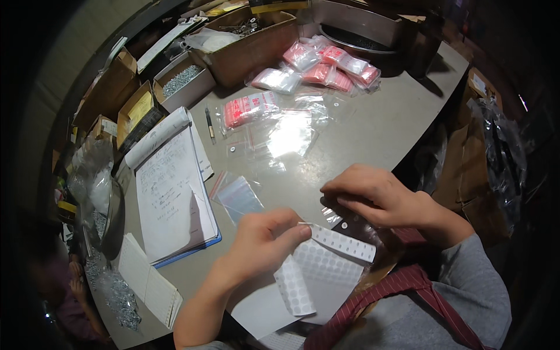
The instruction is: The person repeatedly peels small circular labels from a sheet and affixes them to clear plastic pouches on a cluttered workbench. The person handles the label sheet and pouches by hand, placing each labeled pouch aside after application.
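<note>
- At lower centre of the frame, the left hand (262,236) pinches a white strip of round stickers (341,242).
- Right hand (379,198) presses a small clear bag (344,219) flat on the table (385,125).
- Best keep the bag taut and peel slowly, one dot at a time.

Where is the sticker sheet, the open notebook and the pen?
sticker sheet (326,268): head view, middle of the white dotted sheet.
open notebook (169,192): head view, middle of the written page.
pen (209,124): head view, on its dark barrel.
</note>
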### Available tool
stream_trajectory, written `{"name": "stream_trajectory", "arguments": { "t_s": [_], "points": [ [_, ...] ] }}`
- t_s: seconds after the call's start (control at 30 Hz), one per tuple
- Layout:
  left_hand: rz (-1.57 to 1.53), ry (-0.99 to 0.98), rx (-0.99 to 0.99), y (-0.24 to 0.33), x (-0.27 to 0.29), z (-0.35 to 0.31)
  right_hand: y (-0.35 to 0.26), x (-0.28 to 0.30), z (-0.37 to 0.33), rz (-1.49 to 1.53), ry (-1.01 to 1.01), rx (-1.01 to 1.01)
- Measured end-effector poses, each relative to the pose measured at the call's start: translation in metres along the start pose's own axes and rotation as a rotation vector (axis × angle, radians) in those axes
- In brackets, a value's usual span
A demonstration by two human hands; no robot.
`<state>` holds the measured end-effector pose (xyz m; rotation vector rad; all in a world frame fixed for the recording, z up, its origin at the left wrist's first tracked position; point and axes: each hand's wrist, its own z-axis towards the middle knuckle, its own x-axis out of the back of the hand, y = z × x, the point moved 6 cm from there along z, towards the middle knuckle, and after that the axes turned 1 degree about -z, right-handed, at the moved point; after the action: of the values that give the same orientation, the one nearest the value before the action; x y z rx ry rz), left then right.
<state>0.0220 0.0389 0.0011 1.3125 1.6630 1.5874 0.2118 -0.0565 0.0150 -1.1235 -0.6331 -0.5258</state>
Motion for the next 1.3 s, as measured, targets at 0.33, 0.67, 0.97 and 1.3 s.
{"name": "stream_trajectory", "arguments": {
  "t_s": [0.33, 0.67, 0.97, 1.3],
  "points": [
    [0.039, 0.032, 0.005, -0.001, -0.004, -0.002, -0.012, -0.004, -0.002, 0.294, -0.047, -0.083],
    [0.021, 0.116, -0.062, 0.001, -0.005, -0.002, -0.010, -0.019, 0.007, 0.369, -0.184, -0.231],
    [-0.044, 0.018, -0.029, -0.003, -0.005, -0.001, -0.026, -0.018, 0.034, 0.047, -0.055, 0.087],
    [-0.419, 0.007, 0.092, -0.021, -0.001, 0.005, -0.058, -0.027, 0.038, -0.460, 0.181, 0.401]
  ]
}}
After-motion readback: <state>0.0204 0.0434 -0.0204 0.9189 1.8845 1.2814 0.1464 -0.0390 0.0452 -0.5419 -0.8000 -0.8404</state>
